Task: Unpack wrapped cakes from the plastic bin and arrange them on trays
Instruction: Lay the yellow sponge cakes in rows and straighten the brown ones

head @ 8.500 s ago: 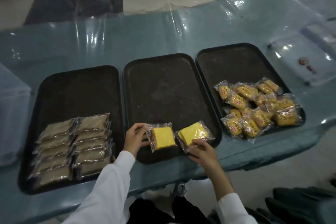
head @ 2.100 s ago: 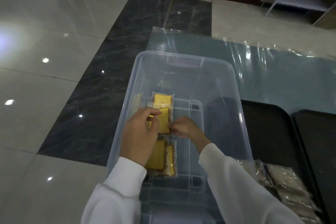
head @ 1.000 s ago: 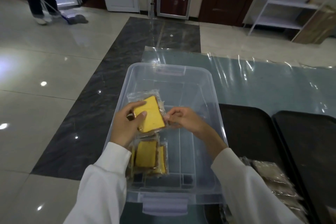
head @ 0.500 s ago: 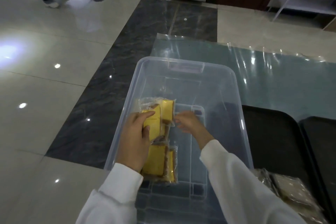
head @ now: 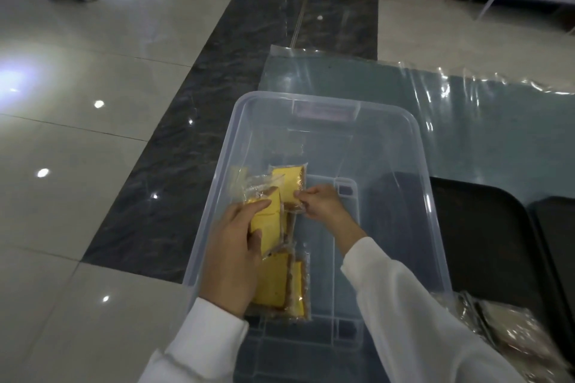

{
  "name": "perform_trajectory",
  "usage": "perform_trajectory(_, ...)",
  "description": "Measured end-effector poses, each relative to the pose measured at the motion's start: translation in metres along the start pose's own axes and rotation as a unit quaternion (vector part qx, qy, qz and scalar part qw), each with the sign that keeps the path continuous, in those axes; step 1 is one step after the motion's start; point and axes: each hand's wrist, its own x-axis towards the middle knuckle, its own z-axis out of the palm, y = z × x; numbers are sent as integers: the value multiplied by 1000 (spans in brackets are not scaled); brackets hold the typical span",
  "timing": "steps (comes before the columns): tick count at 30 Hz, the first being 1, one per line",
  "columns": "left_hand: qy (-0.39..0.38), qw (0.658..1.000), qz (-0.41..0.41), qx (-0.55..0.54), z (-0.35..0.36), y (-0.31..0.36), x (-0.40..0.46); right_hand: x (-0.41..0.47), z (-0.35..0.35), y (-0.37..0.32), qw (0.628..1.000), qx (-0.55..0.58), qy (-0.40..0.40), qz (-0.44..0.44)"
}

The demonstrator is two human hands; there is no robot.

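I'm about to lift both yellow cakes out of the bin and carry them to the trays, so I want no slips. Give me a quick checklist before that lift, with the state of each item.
1. Left hand grips a wrapped yellow cake: ok.
2. Right hand pinches the second yellow cake by its wrapper edge only: not ok, a fuller grip looks safer.
3. Both cakes lifted free of the clear bin: not ok, both hands are inside it.
4. Cakes left over: ok, one more packet lies on the bin floor for a later trip.
5. Bare space on the nearest dark tray: ok.
6. Wrappers intact: cannot tell.
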Motion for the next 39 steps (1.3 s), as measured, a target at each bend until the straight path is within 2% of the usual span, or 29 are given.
perform_trajectory(7, -2, 998, 3, -55, -7, 3, -1, -41, -26, -15, 993, 64, 81, -52)
perform_trajectory(14, -16, 996, 40, -82, -14, 20, -5, -105, -60, -34, 973, 36, 173, -147)
perform_trajectory(17, -20, 990, 37, -134, -17, 33, -12, -141, -80, -42, 964, 51, 186, -182)
perform_trajectory(22, 16, 982, 70, -173, -17, 57, -31, -201, -115, -43, 947, 131, 197, -215)
perform_trajectory(31, 57, 961, 129, -239, 14, 122, -72, -296, -186, 12, 907, 232, 225, -269)
perform_trajectory(39, 107, 945, 201, -236, 75, 189, -120, -333, -260, 85, 876, 304, 267, -263)
